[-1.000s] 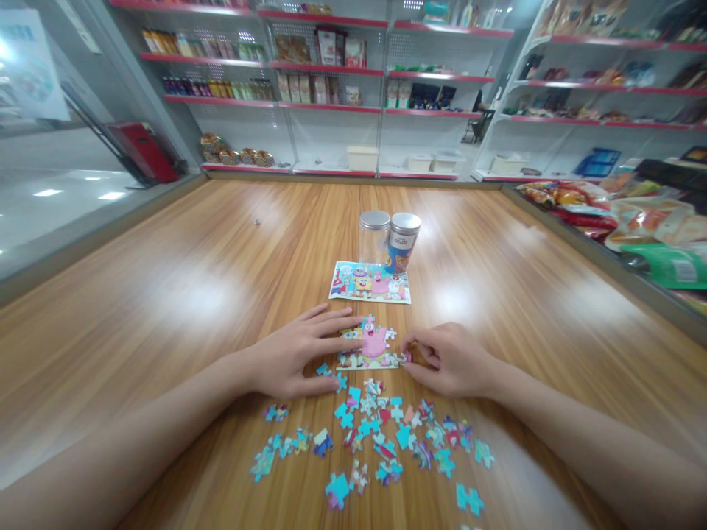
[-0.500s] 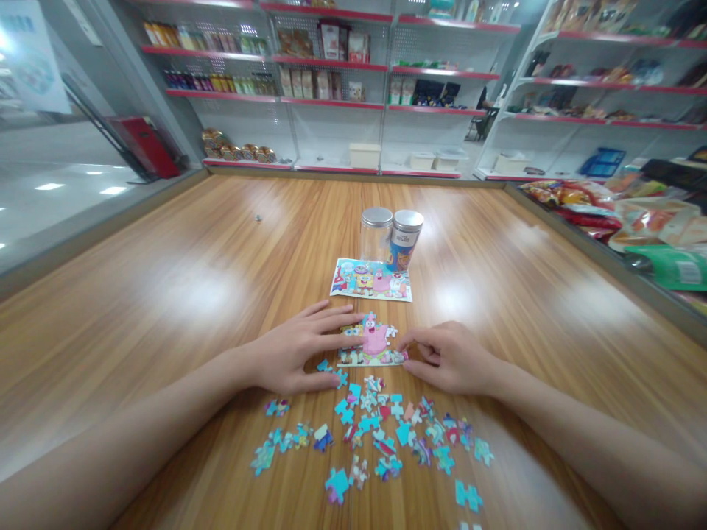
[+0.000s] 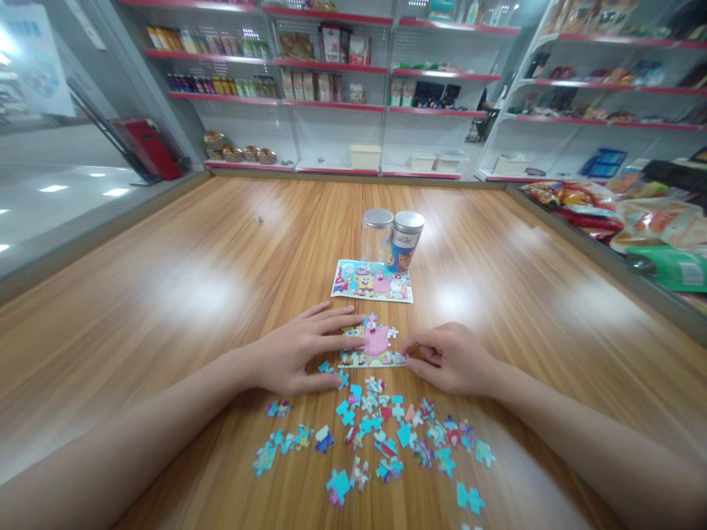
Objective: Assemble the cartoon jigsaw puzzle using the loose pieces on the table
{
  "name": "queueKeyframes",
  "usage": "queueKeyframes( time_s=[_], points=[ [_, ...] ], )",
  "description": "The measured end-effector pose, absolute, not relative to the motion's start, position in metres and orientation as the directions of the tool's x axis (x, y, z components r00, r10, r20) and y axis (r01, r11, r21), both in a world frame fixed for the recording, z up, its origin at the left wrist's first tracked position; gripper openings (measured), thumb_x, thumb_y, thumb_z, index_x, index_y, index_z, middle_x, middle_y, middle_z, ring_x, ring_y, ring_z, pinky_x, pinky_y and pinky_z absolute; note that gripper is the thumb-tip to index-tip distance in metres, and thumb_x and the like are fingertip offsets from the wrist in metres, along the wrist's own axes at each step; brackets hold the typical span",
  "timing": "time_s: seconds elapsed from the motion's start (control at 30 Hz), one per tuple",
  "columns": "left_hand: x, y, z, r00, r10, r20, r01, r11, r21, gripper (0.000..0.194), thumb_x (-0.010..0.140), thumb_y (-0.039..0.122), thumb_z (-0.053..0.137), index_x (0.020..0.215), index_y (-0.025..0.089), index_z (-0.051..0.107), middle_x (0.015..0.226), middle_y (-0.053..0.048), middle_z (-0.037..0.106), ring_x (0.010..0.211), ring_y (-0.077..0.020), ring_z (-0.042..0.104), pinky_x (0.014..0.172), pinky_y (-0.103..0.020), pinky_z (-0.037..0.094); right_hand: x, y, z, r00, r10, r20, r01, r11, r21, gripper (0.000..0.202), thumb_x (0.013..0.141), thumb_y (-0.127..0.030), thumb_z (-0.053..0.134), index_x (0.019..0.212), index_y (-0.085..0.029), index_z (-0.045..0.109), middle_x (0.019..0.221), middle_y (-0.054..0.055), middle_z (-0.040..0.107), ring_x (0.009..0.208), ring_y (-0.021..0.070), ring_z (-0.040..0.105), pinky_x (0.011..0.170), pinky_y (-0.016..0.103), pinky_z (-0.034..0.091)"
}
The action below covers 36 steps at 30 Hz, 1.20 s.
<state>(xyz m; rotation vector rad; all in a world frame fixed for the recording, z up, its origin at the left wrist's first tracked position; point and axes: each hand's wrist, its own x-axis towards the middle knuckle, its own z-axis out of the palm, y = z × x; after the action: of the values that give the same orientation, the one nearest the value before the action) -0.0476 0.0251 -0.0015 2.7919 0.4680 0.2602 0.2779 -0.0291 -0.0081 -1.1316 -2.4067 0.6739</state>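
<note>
A partly joined jigsaw puzzle (image 3: 376,340) with a pink starfish figure lies flat in front of me. My left hand (image 3: 306,346) is open over its left side, fingers spread and resting on it, hiding part of a yellow figure. At the lower right corner of the puzzle, my right hand (image 3: 450,357) pinches a small puzzle piece (image 3: 406,357) between thumb and index finger; most of that piece is hidden. Many loose puzzle pieces (image 3: 370,423), mostly blue, are scattered nearer to me. Behind the puzzle lies a printed picture sheet (image 3: 371,282) with the same cartoon figures.
A clear jar (image 3: 377,239) with a silver lid and a labelled can (image 3: 405,244) stand at the sheet's back edge. Bagged snacks (image 3: 585,206) lie beyond the right border of the wooden table (image 3: 182,309). Stocked shelves (image 3: 331,101) line the back.
My right fingertips have shifted very slightly at the puzzle's lower right corner. My left hand stays in place, and the whole view has moved a little.
</note>
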Motion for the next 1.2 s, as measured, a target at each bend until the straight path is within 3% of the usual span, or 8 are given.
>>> queueKeyframes(
  time_s=[0.37,0.57,0.83,1.2],
  points=[
    [-0.0481,0.0243,-0.0024,0.927,0.346,0.145,0.284,-0.900,0.332,0.068,0.092,0.051,0.063,0.154,0.034,0.040,0.167,-0.003,0.028,0.153,-0.0345,0.029,0.126,-0.058,0.022,0.2797,-0.0281,-0.0097,-0.628,0.756,0.184,0.530,0.589,-0.610,0.012,0.089,-0.024,0.064,0.085,-0.018,0.073,0.055,-0.005,0.051,0.047,0.0075,0.044,0.051,0.021,0.035],
    [-0.0482,0.0255,-0.0029,0.935,0.324,0.141,0.276,-0.919,0.281,0.068,0.093,0.050,0.063,0.154,0.031,0.040,0.167,-0.005,0.027,0.153,-0.0341,0.029,0.126,-0.057,0.022,0.2778,-0.0294,-0.0078,-0.630,0.748,0.210,0.522,0.608,-0.598,0.011,0.088,-0.023,0.065,0.082,-0.017,0.072,0.053,-0.006,0.050,0.046,0.0069,0.043,0.050,0.020,0.033],
    [-0.0478,0.0269,-0.0061,0.931,0.308,0.198,0.256,-0.934,0.250,0.054,0.100,0.037,0.056,0.153,0.031,0.043,0.165,-0.004,0.033,0.153,-0.0308,0.029,0.126,-0.053,0.024,0.2789,-0.0295,-0.0084,-0.632,0.747,0.205,0.517,0.604,-0.607,0.009,0.086,-0.021,0.066,0.080,-0.017,0.071,0.055,-0.005,0.052,0.047,0.0066,0.043,0.050,0.020,0.033],
    [-0.0486,0.0280,-0.0090,0.933,0.292,0.211,0.250,-0.947,0.204,0.051,0.101,0.029,0.053,0.151,0.030,0.045,0.163,-0.005,0.036,0.153,-0.0300,0.030,0.126,-0.052,0.026,0.2780,-0.0299,-0.0103,-0.636,0.739,0.222,0.505,0.616,-0.605,0.011,0.085,-0.020,0.066,0.076,-0.016,0.072,0.053,-0.005,0.053,0.046,0.0063,0.043,0.049,0.020,0.033]
  ],
)
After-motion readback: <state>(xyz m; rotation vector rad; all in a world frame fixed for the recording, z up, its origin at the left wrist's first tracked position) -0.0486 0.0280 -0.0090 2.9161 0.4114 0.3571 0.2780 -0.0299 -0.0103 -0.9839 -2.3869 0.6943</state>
